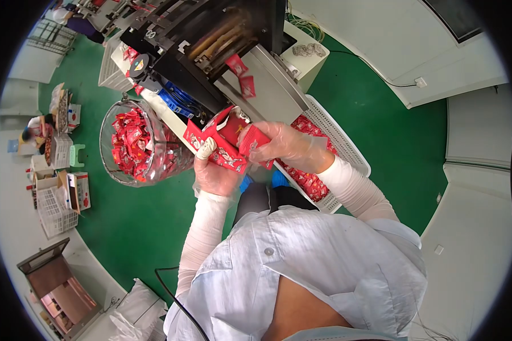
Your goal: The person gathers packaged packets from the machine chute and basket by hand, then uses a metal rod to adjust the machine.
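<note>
My left hand (216, 177) grips an open red printed box (226, 154) from below, with a white-wrapped thumb on its near side. The flaps stand up around the box's opening. In a thin clear glove, my right hand (284, 143) pinches a small red packet (254, 140) against the right side of the opening. Whether more packets are under those fingers is hidden. Beyond the box, two loose red packets (247, 87) lie on a metal chute (267, 85) below a dark machine (233, 34).
A clear-lined round bin (105, 150) full of red packets stands at left. Under my right forearm, a white basket (355, 159) holds more. Blue cables (179, 101) lie by the machine. Crates (54, 213) and a person (37, 128) are at far left on the green floor.
</note>
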{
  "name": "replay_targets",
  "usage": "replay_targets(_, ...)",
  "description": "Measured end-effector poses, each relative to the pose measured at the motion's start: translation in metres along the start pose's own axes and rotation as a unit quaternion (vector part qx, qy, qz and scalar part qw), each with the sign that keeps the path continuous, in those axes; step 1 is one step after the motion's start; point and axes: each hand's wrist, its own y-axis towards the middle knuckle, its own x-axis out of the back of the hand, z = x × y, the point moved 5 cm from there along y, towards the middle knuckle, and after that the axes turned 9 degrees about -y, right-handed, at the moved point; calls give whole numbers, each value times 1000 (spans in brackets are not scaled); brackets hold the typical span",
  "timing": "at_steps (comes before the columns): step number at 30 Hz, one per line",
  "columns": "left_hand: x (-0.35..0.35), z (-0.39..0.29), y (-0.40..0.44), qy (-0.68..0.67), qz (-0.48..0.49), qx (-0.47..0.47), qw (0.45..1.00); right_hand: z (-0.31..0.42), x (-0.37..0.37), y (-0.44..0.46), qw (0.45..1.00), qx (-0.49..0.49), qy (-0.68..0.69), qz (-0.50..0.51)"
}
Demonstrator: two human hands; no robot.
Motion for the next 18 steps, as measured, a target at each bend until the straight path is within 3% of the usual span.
replay_targets(3, 5, -2, -3, 41, 12, -38, 998, -5, -3, -5, 1000, -9, -20, 6)
replay_targets(8, 5, -4, -6, -2, 10, -84, 996, -28, 4, -9, 995, -65, -82, -6)
replay_targets(16, 39, -7, 3, 47, -46, -84, 994, -53, 12, -15, 984, -37, -157, -79)
replay_targets(18, 52, -6, 4, 30, -101, -104, 989, -51, 11, -22, 983, -36, -153, -96)
